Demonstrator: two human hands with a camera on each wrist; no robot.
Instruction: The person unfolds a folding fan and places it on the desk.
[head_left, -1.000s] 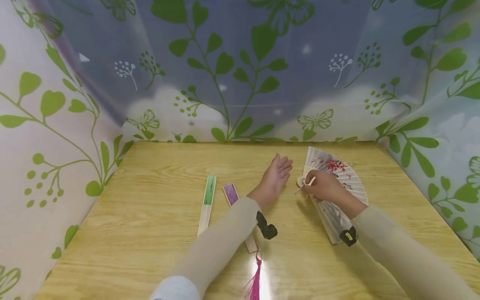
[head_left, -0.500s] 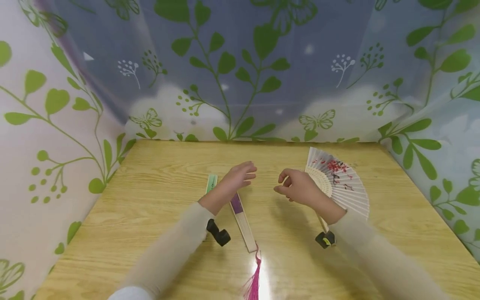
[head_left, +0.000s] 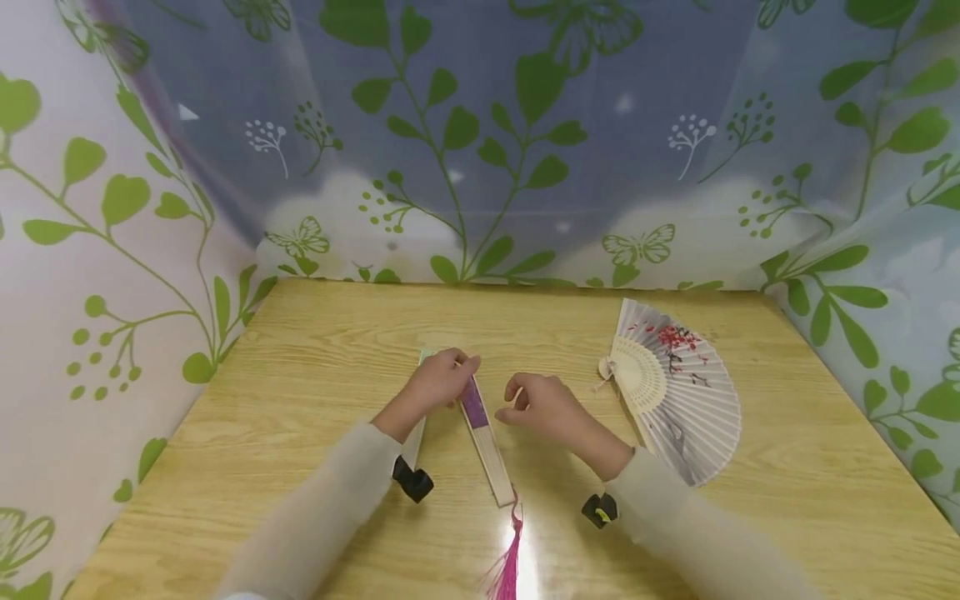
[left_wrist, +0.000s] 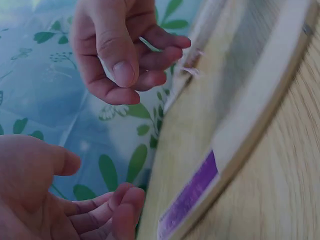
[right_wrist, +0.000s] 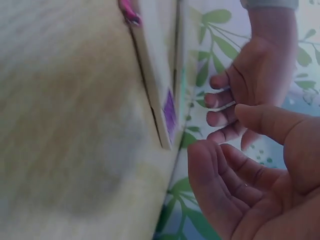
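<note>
A folded fan (head_left: 489, 450) with a purple band and a pink tassel (head_left: 512, 554) lies mid-table. In the head view my left hand (head_left: 437, 383) overlaps its far end; the left wrist view shows that hand's fingers loosely bent, with nothing between them, beside the purple band (left_wrist: 192, 195). My right hand (head_left: 551, 408) hovers just right of the same fan, thumb and fingers bent and apart, holding nothing. Under the left hand and wrist, a second folded fan (head_left: 413, 446) with a green end is mostly hidden. A spread fan (head_left: 708, 400) with red blossoms lies to the right.
The wood-grain table (head_left: 262, 400) is enclosed by a leaf-printed cloth (head_left: 465, 208) at the back and both sides. Each wrist carries a small black camera (head_left: 412, 481). A bright reflection (head_left: 528, 562) shows near the table's front.
My right hand has let go of the spread fan's pivot end and moved left. My left hand has moved left and toward me, to the purple fan's far end.
</note>
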